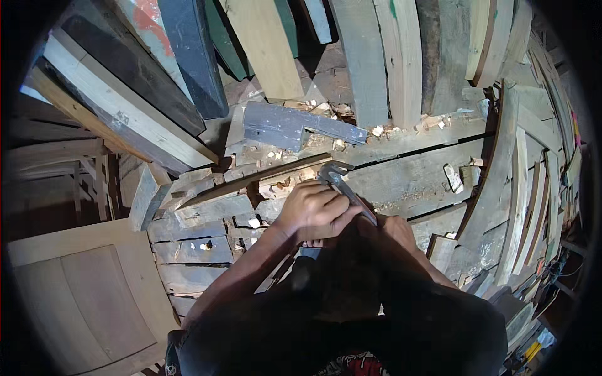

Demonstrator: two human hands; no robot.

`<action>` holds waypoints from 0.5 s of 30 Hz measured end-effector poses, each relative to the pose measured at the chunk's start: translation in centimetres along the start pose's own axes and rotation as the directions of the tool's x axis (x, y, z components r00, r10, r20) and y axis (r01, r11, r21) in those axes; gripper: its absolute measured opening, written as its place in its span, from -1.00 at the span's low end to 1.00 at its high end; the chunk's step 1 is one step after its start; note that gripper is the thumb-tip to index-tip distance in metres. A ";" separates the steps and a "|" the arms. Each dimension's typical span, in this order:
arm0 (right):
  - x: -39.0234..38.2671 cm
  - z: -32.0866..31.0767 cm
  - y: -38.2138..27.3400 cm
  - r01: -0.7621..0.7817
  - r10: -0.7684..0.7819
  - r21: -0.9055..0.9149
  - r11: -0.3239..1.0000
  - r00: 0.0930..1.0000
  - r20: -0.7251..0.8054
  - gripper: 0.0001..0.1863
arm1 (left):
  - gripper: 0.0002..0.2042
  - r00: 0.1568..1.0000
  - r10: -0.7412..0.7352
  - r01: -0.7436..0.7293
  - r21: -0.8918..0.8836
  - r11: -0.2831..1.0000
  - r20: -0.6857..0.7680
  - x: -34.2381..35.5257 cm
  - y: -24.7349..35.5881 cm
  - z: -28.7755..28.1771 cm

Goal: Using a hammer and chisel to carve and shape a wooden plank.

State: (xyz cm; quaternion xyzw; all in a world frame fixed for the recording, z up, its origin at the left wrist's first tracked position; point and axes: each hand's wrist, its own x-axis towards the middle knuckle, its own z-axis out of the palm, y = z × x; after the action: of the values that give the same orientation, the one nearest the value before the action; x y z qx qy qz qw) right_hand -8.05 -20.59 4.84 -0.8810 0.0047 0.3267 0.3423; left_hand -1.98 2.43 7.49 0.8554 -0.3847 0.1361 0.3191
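Observation:
My left hand (pixel 318 208) is closed in a fist over the workbench, its knuckles against the side of a grey metal claw hammer (pixel 343 184). What that fist holds, if anything, is hidden. The hammer's curved head points away from me and its shaft slants down to the right. My right hand (pixel 394 230) wraps round the shaft's lower end, partly in shadow. Just beyond my hands, a long narrow wooden piece (pixel 266 177) lies slanted across the bench, with a chipped, pale-cut block (pixel 291 183) beside it.
The bench of worn planks (pixel 414 172) has gaps and scattered wood chips. A painted grey board (pixel 276 125) lies beyond my hands. Several upright boards (pixel 364 69) lean at the back. A panelled wooden door (pixel 94 301) is at lower left, and stacked strips (pixel 520 194) stand at right.

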 end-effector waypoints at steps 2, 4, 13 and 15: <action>0.0 0.5 0.4 -0.001 0.001 0.006 1.000 1.000 -0.028 -0.42 | -0.63 0.999 0.012 -0.012 -0.002 1.000 -0.051 -0.3 0.8 0.4; 0.1 1.0 0.9 0.013 -0.014 -0.009 1.000 0.999 -0.049 -0.42 | -0.63 0.999 0.025 -0.024 0.030 0.999 -0.024 -0.9 1.4 0.6; 0.1 2.1 1.4 -0.001 0.005 0.043 0.999 0.994 -0.108 -0.37 | -0.60 0.995 0.102 -0.102 0.090 0.991 -0.001 -2.8 2.3 1.6; 0.0 2.0 1.1 -0.038 0.042 0.065 0.997 0.997 -0.069 -0.37 | -0.69 0.990 0.137 -0.139 0.121 0.983 0.025 -3.1 2.3 1.5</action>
State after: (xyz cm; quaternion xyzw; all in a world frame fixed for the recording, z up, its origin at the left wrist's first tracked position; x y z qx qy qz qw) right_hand -9.43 -20.25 3.06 -0.8803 0.0449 0.3019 0.3632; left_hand -5.82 2.05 5.87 0.8458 -0.4365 0.1742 0.2526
